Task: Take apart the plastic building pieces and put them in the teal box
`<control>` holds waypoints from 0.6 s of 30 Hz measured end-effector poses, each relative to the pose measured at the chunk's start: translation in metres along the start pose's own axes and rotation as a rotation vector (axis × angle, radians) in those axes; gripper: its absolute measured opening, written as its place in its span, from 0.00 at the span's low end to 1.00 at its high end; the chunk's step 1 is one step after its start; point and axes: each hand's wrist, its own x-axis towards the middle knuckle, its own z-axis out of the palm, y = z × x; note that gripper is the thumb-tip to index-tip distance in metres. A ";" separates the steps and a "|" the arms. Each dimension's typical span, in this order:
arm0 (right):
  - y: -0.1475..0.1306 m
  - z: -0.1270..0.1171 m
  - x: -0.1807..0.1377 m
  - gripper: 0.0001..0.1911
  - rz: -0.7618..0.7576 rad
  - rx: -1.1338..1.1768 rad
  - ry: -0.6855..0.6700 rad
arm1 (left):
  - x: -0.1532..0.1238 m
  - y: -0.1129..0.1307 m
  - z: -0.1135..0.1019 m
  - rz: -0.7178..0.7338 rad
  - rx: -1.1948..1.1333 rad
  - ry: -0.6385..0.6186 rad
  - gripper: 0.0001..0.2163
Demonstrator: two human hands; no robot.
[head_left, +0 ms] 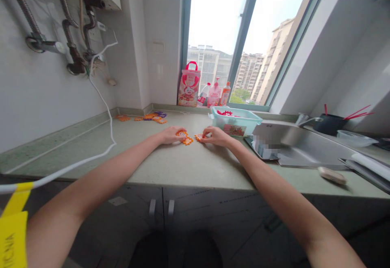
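My left hand (171, 135) is closed on an orange scalloped-edge piece (187, 140) with pale printing, low over the middle of the counter. A short gap to its right, my right hand (215, 136) pinches a second, similar orange piece (198, 137) between thumb and fingers. The two pieces stand apart. Farther back on the left lies a loose pile of orange and purple pieces (157, 116) of the same look, with one orange piece (123, 118) by itself nearer the wall. What the pieces are exactly I cannot make out.
A pale green plastic tub (251, 125) holding red pieces stands behind my right hand, beside the steel sink (307, 148). A white cable (111, 117) hangs across the counter's left side. Bottles (215, 93) and a pink bag (189, 87) line the windowsill.
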 end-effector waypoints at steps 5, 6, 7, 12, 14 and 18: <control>0.001 0.003 0.001 0.10 0.033 0.019 -0.005 | 0.001 -0.003 0.001 -0.017 0.008 0.003 0.31; 0.001 0.003 0.001 0.10 0.039 0.012 -0.008 | 0.001 -0.003 0.001 -0.015 0.009 0.003 0.31; 0.000 0.002 0.001 0.11 0.040 -0.007 -0.009 | 0.001 -0.003 0.001 -0.012 0.012 0.003 0.31; -0.006 0.000 -0.001 0.13 0.069 -0.134 0.011 | 0.001 -0.003 0.000 0.000 0.027 0.006 0.30; -0.008 0.001 -0.002 0.14 0.076 -0.148 -0.002 | 0.001 -0.003 0.000 -0.005 0.027 0.008 0.31; -0.015 -0.006 -0.003 0.14 -0.146 -0.238 0.104 | 0.002 -0.004 0.001 -0.003 0.011 0.011 0.30</control>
